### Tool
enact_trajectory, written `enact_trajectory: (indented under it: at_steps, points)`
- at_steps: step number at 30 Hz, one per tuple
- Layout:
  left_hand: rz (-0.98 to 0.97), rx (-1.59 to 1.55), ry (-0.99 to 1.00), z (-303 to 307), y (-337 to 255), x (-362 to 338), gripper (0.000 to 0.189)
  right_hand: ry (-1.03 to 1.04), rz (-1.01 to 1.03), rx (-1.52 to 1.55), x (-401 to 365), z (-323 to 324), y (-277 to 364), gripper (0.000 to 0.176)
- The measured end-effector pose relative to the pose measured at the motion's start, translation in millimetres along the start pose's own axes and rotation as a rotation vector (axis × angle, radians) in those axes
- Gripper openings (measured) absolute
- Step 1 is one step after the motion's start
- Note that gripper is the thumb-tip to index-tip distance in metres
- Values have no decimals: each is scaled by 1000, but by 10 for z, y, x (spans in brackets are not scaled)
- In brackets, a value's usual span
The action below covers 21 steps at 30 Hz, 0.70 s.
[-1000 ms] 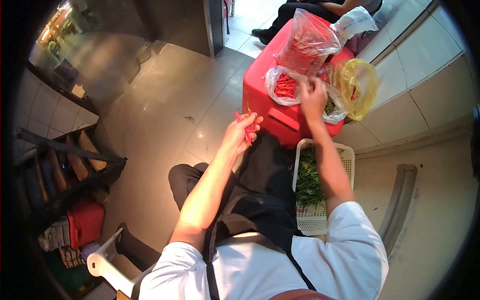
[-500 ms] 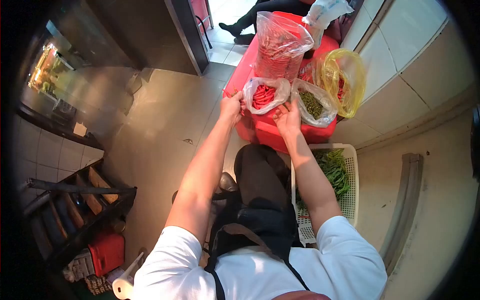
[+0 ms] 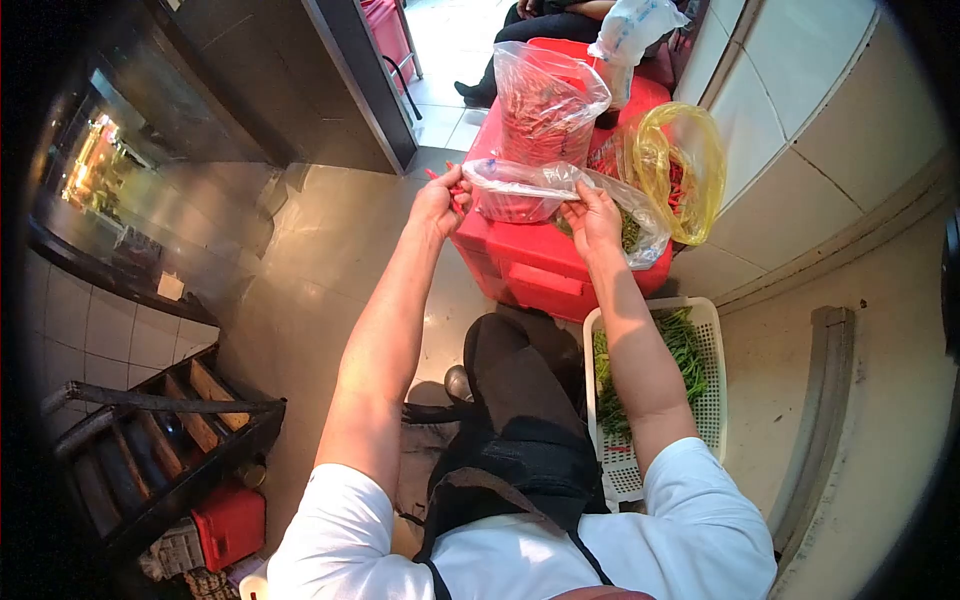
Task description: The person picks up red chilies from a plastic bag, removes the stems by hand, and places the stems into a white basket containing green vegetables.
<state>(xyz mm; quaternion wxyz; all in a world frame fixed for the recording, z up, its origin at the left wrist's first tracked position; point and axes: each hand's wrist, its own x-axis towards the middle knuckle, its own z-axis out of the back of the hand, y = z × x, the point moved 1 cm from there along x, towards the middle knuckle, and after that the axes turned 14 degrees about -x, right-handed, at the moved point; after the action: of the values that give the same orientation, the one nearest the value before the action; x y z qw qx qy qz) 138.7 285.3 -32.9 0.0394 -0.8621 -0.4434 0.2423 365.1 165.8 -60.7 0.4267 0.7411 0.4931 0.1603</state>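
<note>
Here we are: both my hands are up at the clear bag (image 3: 522, 186), which sits just past twelve o'clock on the red chest (image 3: 545, 277), its mouth drawn into a flat band between them. Left hand (image 3: 434, 209) at eleven, fingers curled round a few red chillies (image 3: 458, 194), tips right up by the band's left end; whether they grip the plastic too, I can't tell. Right hand (image 3: 597, 220), between one and two, has thumb and fingers pinching the band's other end. Red shows through the plastic underneath.

Directly behind, toward twelve, a tall bag (image 3: 547, 118) packed with red chillies stands upright. Over at two, there's the yellow bag (image 3: 712, 165), open, with more red inside, and just below it the green-filled bag (image 3: 655, 235), next to my right hand and partly hidden by it.

Down at four, a white basket (image 3: 712, 405) holds leafy greens (image 3: 683, 352), my right forearm crossing above it. A seated person (image 3: 568, 28) in dark clothing shows beyond the chest, between twelve and one. Out at eight, a dark rack (image 3: 150, 435); below it, around half past seven, a red box (image 3: 230, 525).
</note>
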Motion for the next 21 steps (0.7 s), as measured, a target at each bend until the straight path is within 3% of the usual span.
enact_trajectory:
  at_steps: [5, 8, 9, 12, 16, 20, 21]
  points:
    - [-16, 1, 59, -113, 115, -121, 10, -85, -65, -257, -58, 82, -84, 30]
    - [-51, 8, 138, -126, 89, -199, 12, 71, -106, -8, -53, 208, 93, 29]
    - [-57, 21, 157, -164, 69, -209, 12, 183, -183, 218, -159, 62, 305, 30]
    - [-88, 111, 199, -359, 20, -208, 13, 248, 132, -45, 4, -107, 448, 30]
    - [-128, 180, 147, -551, -97, -158, 11, -299, 679, -1398, -91, -296, 865, 32]
    - [-143, 235, 81, -579, -132, -127, 12, -317, 755, -1259, -326, -378, 916, 33]
    - [-125, 263, 45, -522, -119, -88, 12, -284, 758, -1387, -193, -262, 805, 34]
